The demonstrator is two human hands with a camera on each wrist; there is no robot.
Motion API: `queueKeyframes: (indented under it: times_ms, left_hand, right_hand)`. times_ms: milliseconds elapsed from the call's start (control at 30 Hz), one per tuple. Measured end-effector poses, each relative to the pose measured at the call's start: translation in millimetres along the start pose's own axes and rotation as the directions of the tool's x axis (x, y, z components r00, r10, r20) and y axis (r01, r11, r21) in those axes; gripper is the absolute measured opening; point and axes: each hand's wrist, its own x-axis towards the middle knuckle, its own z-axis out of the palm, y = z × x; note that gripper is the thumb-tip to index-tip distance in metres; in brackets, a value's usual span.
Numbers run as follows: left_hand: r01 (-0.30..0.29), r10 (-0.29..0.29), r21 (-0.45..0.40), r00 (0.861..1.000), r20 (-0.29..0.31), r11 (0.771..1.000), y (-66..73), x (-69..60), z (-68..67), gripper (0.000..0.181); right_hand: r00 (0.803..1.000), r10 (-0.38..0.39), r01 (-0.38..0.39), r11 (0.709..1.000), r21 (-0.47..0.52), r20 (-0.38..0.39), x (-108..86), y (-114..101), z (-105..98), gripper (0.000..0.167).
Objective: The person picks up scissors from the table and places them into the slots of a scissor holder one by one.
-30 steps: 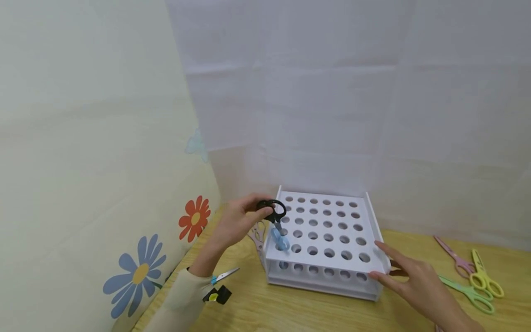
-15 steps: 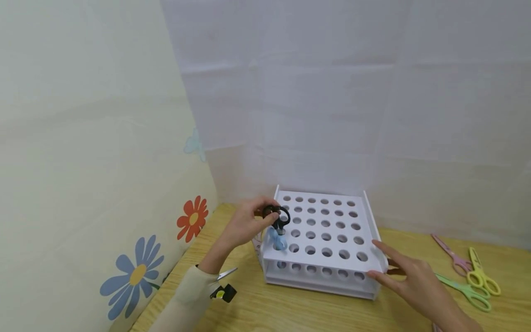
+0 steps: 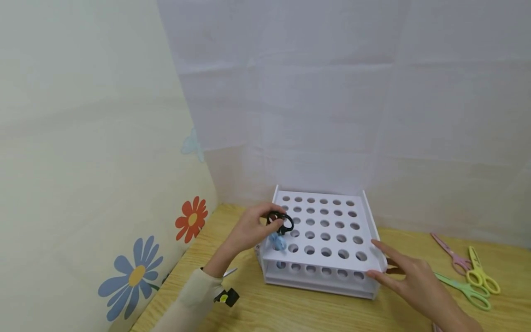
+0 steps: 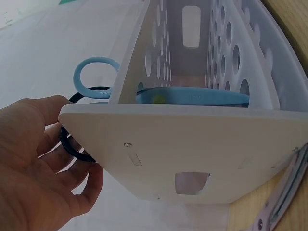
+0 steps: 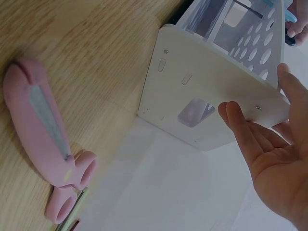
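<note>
Currently, left hand (image 3: pixel 253 228) pinches black scissors (image 3: pixel 284 231) at near left of white rack (image 3: pixel 319 287); right hand (image 3: pixel 416 281), grip wide, touches its right side. Left-wrist view shows blue scissors (image 4: pixel 192 96) partly inside, mostly hidden from head.

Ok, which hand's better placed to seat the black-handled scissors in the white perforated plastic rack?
Left, most likely: the left hand holds the scissors by their black rings at the left of the rack. The right hand touches its opposite side, apparently steadying it.
</note>
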Motion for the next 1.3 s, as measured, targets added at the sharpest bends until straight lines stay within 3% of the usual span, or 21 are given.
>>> queueKeyframes:
  times_ms: [233, 467, 600, 833, 1033, 1300]
  left_hand:
    - [0.035, -0.035, -0.01, 0.999, 0.006, 0.999, -0.4, -0.4, 1.4, 0.025]
    - [0.022, -0.022, 0.02, 1.0, 0.0, 1.0, -1.7, 1.4, 2.4, 0.027]
    - [0.033, -0.033, -0.021, 0.999, 0.002, 0.999, -3.4, 2.2, 0.1, 0.031]
    - [0.08, -0.084, -0.06, 0.995, -0.054, 0.995, -9.1, 4.4, -10.1, 0.042]
    - [0.061, -0.074, -0.098, 0.989, -0.127, 0.993, -25.0, 7.2, -15.6, 0.035]
    - [0.173, -0.194, -0.112, 0.957, -0.216, 0.979, -57.9, 6.3, -11.3, 0.028]
  right_hand:
    - [1.0, 0.002, -0.002, 1.0, 0.014, 0.005, 1.5, -0.8, 1.1, 0.068]
    - [1.0, 0.009, -0.009, 1.0, 0.008, 0.01, 2.3, 0.4, 1.8, 0.069]
    - [1.0, 0.014, -0.014, 1.0, 0.001, 0.007, 1.9, 1.4, 2.1, 0.069]
    - [0.998, 0.049, -0.049, 0.999, -0.009, 0.027, -0.4, 2.4, 0.0, 0.071]
    - [1.0, 0.027, -0.027, 1.0, -0.01, -0.001, -1.2, 4.4, -1.2, 0.07]
    - [1.0, 0.009, -0.009, 1.0, -0.021, -0.015, -2.4, 6.7, -1.6, 0.07]
